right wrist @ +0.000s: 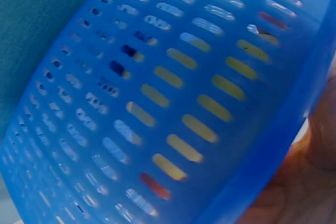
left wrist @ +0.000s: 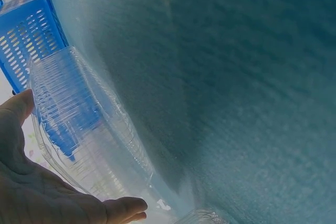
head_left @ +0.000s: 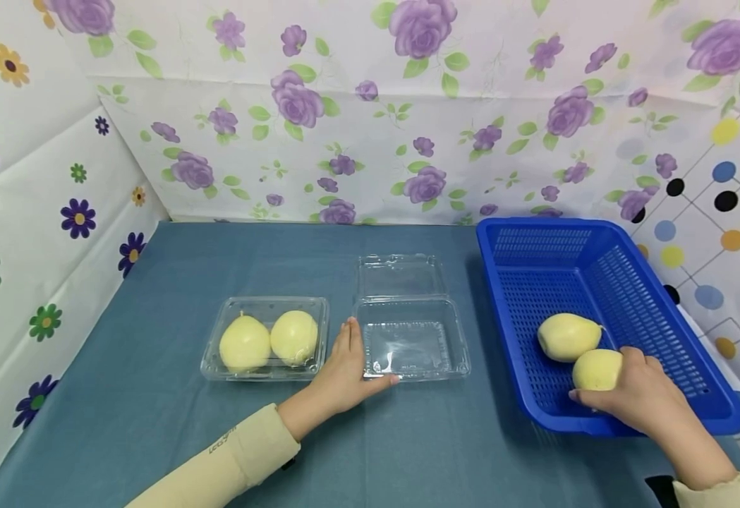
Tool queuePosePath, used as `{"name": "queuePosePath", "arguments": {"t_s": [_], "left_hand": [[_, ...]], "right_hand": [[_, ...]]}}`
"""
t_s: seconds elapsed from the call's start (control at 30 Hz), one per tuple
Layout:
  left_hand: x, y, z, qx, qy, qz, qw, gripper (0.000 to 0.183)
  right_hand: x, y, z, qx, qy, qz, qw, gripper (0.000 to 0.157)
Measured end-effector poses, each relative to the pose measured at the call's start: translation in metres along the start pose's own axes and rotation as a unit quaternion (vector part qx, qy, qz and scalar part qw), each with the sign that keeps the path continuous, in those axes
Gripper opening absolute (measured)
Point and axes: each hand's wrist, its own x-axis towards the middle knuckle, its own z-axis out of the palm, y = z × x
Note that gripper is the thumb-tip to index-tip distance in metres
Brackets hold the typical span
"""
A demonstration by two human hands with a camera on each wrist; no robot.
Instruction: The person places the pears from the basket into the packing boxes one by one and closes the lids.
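Note:
My right hand (head_left: 647,394) reaches into the blue basket (head_left: 514,339) and grips a pale yellow pear (head_left: 597,370) between thumb and fingers. A second pear (head_left: 568,337) lies against it in the basket. In the right wrist view the basket wall (right wrist: 173,77) hides most of that hand. My left hand (head_left: 342,368) rests at the near left corner of a clear plastic clamshell box (head_left: 408,346), fingers extended along its left side and thumb at its front edge. This box holds nothing, and its lid (head_left: 401,275) is folded back. The left wrist view shows the spread thumb and fingers (left wrist: 126,209) beside it.
Left of my left hand stands another clear box (head_left: 212,356) with two pears (head_left: 245,343) in it. A blue-grey cloth (head_left: 408,444) covers the table. Flowered sheets (head_left: 357,141) hang behind and at the sides.

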Motion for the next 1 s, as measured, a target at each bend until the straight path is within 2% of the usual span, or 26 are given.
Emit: {"name": "queuePosePath", "arguments": {"t_s": [0.3, 0.6, 0.83, 1.0], "left_hand": [[0.000, -0.002, 0.000, -0.010, 0.000, 0.007, 0.9999, 0.114], [0.000, -0.003, 0.002, -0.006, 0.004, 0.008, 0.9999, 0.114], [0.001, -0.003, 0.003, -0.003, 0.005, 0.007, 1.0000, 0.113], [0.001, -0.003, 0.003, -0.003, 0.005, 0.007, 1.0000, 0.113]], "right_hand": [[-0.008, -0.011, -0.002, 0.014, 0.048, -0.033, 0.998, 0.117], [-0.012, -0.022, -0.006, 0.020, 0.044, -0.043, 0.998, 0.118], [-0.017, -0.033, -0.005, 0.029, 0.073, -0.058, 0.995, 0.119], [-0.020, -0.039, -0.004, 0.032, 0.079, -0.063, 0.994, 0.119]]}}
